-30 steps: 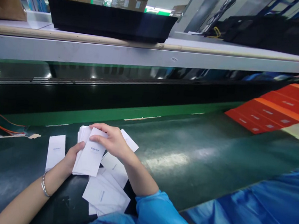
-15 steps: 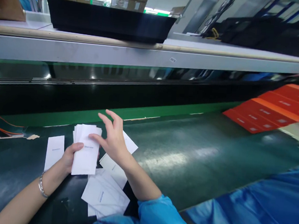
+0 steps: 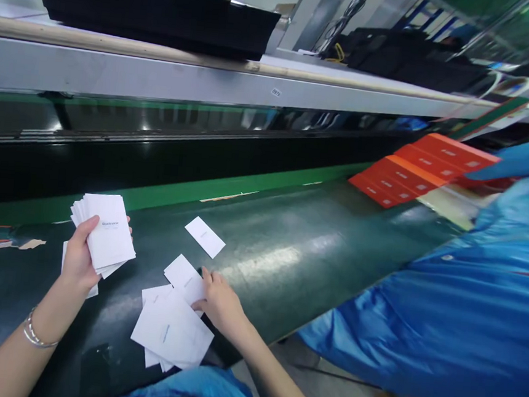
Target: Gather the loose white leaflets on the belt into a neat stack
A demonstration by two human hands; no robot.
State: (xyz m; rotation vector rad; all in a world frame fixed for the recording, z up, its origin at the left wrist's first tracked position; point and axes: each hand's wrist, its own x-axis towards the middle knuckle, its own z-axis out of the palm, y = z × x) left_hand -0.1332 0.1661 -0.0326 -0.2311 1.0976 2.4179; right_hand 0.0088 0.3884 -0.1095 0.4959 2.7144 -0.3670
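Note:
My left hand (image 3: pixel 80 256) is closed around a fanned stack of white printed booklets (image 3: pixel 113 238), thumb on top, held over the green bench. On the bench to the right, my right hand (image 3: pixel 223 307) has its thumb and fingers at the right edge of a white booklet (image 3: pixel 184 278), gripping it. That booklet overlaps a loose pile of larger white booklets or sheets (image 3: pixel 167 335) closer to me. Farther back lies a single white booklet (image 3: pixel 205 238). Partly hidden behind my left hand is another white booklet (image 3: pixel 92 292) on the bench.
Orange-red printed boxes (image 3: pixel 400 178) lie at the right of the green bench (image 3: pixel 285 225). Beside it, at the right, is a person in blue clothing (image 3: pixel 459 302). A raised shelf with a black tray (image 3: pixel 155 13) runs along the back.
My right hand has left the held stack and moved down to the booklet on the bench. The stack in my left hand has shifted left and tilted. The view has turned right.

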